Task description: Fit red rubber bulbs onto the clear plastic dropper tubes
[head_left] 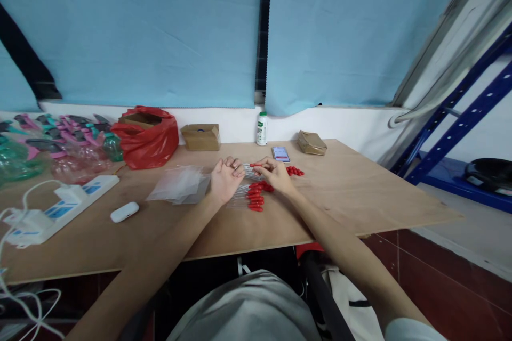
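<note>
While both hands meet at the middle of the table (pixel 360 197), the left hand (pixel 224 178) and right hand (pixel 276 175) pinch one clear, red-capped dropper (pixel 253 171) between closed fingers. Just below it lies a pile of droppers (pixel 252 198); loose red caps (pixel 295 171) sit right of it. Left of the pile are clear bags (pixel 180 184) and a white case (pixel 124 212). Behind stand one phone (pixel 280 154), one white bottle (pixel 261 128) with an unreadable label, two boxes (pixel 200 137) and a red bag (pixel 150 138).
</note>
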Available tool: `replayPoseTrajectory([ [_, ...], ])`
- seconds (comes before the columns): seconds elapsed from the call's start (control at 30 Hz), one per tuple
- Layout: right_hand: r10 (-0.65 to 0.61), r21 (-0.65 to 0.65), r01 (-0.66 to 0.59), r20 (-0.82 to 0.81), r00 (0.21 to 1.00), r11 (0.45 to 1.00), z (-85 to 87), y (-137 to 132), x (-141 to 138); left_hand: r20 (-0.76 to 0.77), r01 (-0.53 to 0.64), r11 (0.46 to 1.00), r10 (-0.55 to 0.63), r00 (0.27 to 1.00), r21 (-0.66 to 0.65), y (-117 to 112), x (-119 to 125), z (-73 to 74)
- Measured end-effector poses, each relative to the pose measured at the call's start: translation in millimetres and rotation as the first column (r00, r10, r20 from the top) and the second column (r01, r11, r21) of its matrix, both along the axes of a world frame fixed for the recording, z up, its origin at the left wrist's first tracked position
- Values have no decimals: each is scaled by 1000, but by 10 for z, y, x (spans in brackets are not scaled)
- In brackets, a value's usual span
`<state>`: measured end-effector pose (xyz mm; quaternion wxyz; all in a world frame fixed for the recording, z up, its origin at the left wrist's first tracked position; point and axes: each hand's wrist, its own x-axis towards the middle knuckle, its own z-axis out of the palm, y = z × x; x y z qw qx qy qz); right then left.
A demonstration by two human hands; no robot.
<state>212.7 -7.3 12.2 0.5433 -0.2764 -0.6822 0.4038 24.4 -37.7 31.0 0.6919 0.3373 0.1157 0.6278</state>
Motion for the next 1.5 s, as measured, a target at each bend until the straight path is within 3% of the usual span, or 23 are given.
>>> replayPoseTrajectory([
  [0.53,-14,47,13,1,1000,999,21,-42,-2,-3,-6,1000,6,1000,28,-41,63,16],
  [0.93,26,56,-27,14,1000,998,6,-29,7,181,137,990,-140,973,29,-1,45,-38],
  [1.5,21,41,-22,20,1000,999,32,-66,12,174,154,987,-158,972,33,-28,54,-16],
])
